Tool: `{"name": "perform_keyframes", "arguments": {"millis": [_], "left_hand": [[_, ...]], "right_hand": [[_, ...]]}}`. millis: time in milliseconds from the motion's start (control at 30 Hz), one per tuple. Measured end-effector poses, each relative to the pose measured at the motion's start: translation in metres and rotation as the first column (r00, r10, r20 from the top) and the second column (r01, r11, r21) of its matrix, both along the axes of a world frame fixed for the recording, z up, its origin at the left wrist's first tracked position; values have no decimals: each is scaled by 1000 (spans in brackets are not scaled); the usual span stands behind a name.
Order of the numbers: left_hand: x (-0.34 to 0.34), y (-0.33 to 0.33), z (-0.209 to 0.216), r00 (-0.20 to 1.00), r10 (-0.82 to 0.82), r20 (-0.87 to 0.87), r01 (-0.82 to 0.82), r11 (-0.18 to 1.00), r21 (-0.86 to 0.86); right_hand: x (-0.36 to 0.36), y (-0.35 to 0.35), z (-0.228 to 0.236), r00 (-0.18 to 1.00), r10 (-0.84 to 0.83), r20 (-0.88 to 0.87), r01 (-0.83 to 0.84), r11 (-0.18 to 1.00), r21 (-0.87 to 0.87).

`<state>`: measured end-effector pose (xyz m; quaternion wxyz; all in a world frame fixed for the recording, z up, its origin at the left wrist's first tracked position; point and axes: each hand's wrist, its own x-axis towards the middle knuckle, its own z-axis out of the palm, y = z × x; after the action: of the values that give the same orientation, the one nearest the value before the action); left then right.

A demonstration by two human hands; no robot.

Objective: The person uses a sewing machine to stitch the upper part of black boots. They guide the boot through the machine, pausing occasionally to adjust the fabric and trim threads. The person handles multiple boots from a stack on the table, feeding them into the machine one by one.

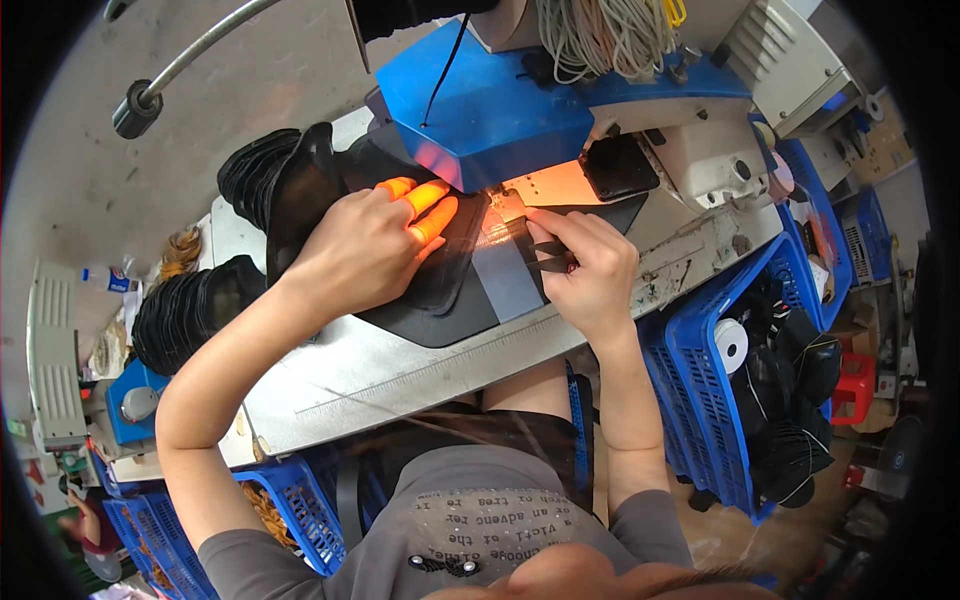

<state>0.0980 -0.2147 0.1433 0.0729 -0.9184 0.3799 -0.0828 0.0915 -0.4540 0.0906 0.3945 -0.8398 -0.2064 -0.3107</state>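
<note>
Filling the near edge of my remote feed: a grey T-shirt [490, 475], w/ dark shorts [545, 430] just past it. L of the lap I've got a blue basket [322, 525] w/ brown stuff in it. Next up, the pale worktable [300, 388], ruler marks [400, 374] along its near side. The black workpiece [425, 325] lies flat on it, reaching under the sewing machine [480, 110]; a grey band [508, 285] runs across it.

My L hand [365, 245] is on top of the workpiece, fingers extended & slightly spread, gripping nothing; I see orange covers on several fingertips. My R hand [590, 262] is just beside the lit stitching area, fingers curled round a small dark item [552, 257], type unclear, index pointing toward the needle end. Can't make out the needle itself.

Off to the R, a big blue crate [690, 400] holds black pcs & a white spool [731, 345]. L of the workpiece: stacked black pcs [195, 312]. Far R, a red stool [853, 388].
</note>
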Motion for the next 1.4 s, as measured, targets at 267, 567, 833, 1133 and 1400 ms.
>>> {"name": "perform_keyframes", "arguments": {"millis": [267, 567, 833, 1133, 1400], "left_hand": [[-23, -29, -5, 980, 185, 72, -182, 982, -56], [-30, -51, -12, 930, 368, 6, -366, 927, -79], [-20, -62, -20, 889, 428, 166, -392, 895, -212], [2, -55, -40, 872, 375, 314, -241, 889, -390], [-16, -55, -11, 959, 283, 1, -282, 954, -99]], "right_hand": [[-1, -2, -1, 1000, 18, -16, -18, 1000, -16], [0, -3, 0, 999, 36, -32, -37, 999, -15], [-9, -2, 9, 983, 66, -172, -91, 986, -141], [-10, 15, 17, 960, -40, -276, -11, 983, -182], [-7, 27, 14, 957, -111, -270, 58, 979, -197]]}}
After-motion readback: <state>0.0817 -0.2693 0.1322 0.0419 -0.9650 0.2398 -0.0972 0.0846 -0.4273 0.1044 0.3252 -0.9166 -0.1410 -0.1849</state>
